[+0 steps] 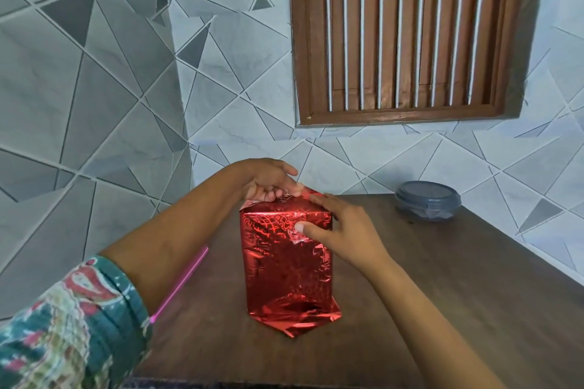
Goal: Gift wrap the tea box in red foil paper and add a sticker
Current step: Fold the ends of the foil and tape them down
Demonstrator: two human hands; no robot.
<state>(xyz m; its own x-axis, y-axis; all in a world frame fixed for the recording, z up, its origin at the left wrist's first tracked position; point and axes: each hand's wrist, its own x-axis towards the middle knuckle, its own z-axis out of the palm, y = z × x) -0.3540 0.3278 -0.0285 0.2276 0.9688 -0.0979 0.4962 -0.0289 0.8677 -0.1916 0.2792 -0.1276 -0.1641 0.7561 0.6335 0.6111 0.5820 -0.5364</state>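
The tea box (284, 259), covered in shiny red foil paper, lies on the brown wooden table (442, 278) with one end toward me. The near end's foil is folded into a pointed flap resting on the table. My left hand (268, 181) pinches the loose foil flap at the far end of the box. My right hand (341, 230) rests on the box's right side, thumb pressing the top face and fingers touching the far flap. No sticker is visible.
A round grey lidded container (428, 202) stands at the table's far right edge. A thin pink stick (180, 284) lies on the table under my left forearm. A tiled wall and a barred wooden window (407, 35) are behind the table.
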